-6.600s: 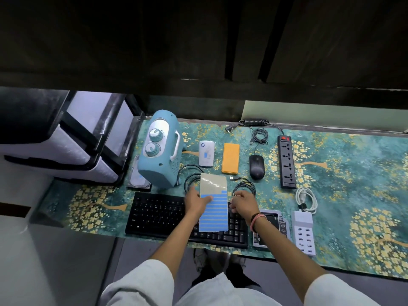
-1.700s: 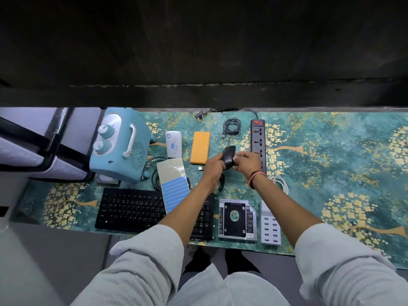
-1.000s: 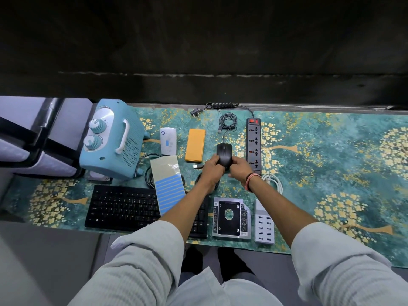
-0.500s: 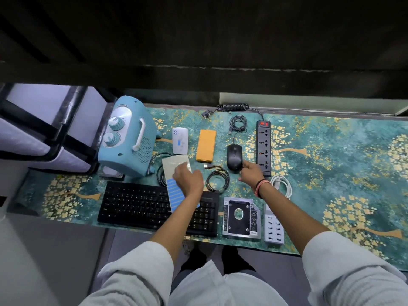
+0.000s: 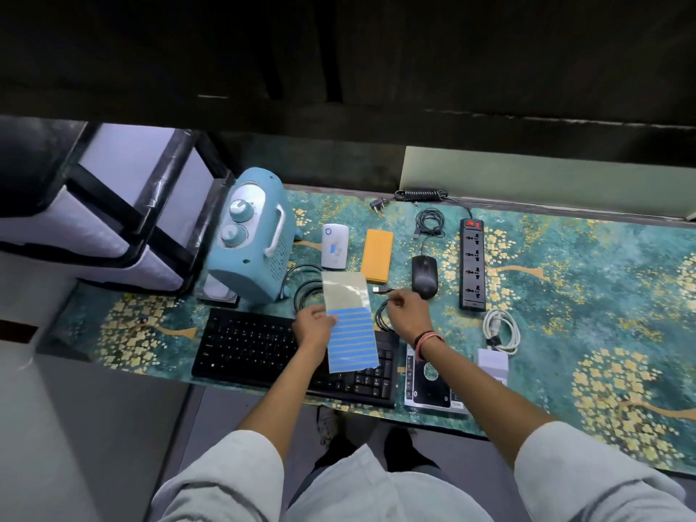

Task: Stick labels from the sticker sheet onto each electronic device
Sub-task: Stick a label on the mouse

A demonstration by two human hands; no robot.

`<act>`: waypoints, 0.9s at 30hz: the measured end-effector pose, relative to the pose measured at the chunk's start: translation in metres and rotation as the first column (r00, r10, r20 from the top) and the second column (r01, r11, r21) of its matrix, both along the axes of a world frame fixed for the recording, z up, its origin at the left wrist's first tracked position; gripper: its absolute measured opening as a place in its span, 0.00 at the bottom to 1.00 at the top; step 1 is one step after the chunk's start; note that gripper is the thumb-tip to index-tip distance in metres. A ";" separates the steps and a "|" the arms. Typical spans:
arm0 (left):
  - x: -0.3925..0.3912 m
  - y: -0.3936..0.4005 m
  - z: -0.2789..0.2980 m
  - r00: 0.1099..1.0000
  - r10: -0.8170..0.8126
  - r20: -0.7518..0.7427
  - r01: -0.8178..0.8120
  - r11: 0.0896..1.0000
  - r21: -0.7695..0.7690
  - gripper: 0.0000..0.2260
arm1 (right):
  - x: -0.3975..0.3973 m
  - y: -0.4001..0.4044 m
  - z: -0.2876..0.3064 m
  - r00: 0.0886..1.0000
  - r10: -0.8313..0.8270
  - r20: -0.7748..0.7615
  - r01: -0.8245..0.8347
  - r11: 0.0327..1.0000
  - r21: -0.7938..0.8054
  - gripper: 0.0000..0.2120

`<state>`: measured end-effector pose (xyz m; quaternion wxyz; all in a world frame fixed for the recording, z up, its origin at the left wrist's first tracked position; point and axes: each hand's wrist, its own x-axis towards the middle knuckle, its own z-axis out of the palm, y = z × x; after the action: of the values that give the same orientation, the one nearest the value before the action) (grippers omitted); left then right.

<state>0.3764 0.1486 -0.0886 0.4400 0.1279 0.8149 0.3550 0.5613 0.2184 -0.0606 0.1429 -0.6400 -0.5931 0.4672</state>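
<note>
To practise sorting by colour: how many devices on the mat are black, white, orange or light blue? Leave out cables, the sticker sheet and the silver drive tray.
Black: 3 (keyboard, mouse, power strip)
White: 2 (small box, multi-port charger)
Orange: 1 (flat pack)
Light blue: 1 (dial unit)
Total: 7

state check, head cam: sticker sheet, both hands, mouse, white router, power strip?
sticker sheet: upper part peeled bare, blue labels left below, held over the keyboard
left hand: grips the sheet's left edge
right hand: fingers curled beside the sheet; a label in them can't be told
mouse: flat on mat, untouched
white router: blue label on
power strip: unplugged
</note>
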 end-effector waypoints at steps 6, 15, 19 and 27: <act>-0.006 -0.012 0.016 0.974 -0.144 0.178 0.093 0.959 0.266 0.09 | -0.028 -0.014 0.012 0.970 0.237 -0.047 -0.226 0.959 0.173 0.09; -0.017 -0.016 0.029 0.887 -0.391 0.244 0.310 0.898 0.312 0.11 | -0.031 -0.010 0.009 0.963 0.253 -0.095 -0.238 0.960 0.146 0.06; -0.017 -0.014 0.032 0.883 -0.417 0.216 0.335 0.882 0.331 0.10 | -0.030 -0.010 0.011 0.952 0.282 -0.117 -0.260 0.950 0.175 0.03; -0.018 -0.004 0.033 0.846 -0.511 0.150 0.439 0.828 0.349 0.09 | -0.030 -0.003 0.012 0.941 0.320 -0.112 -0.290 0.931 0.221 0.04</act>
<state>0.3581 0.1450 -0.0561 0.5839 0.3501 0.6343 0.3661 0.5314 0.2156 -0.0489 0.1755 -0.4860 -0.7176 0.4669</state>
